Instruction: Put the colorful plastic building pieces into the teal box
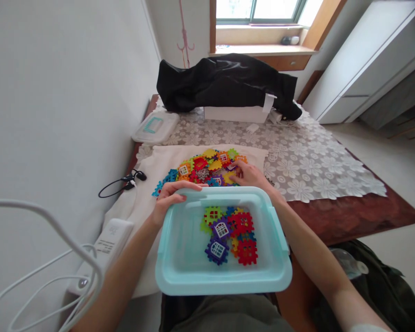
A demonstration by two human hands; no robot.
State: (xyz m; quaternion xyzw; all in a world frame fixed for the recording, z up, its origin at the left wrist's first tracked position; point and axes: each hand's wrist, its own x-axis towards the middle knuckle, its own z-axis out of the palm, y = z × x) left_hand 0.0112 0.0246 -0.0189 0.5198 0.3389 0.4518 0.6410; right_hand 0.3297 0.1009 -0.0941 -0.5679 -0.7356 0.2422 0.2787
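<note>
Conceivably, the teal bin (224,288), nearer than the pile of pieces (200,163), tips if the left hand (168,198), fingers clamped on its far-left rim, slackens; whether the right hand's (249,174) fingers grip a piece is unclear.

bin (224,287) w/ some pcs (242,223) inside sat ~6 o'clock of the pile (200,163) tbh, lid (166,129) ~10 o'clock, box (233,115) ~1 o'clock behind
</note>
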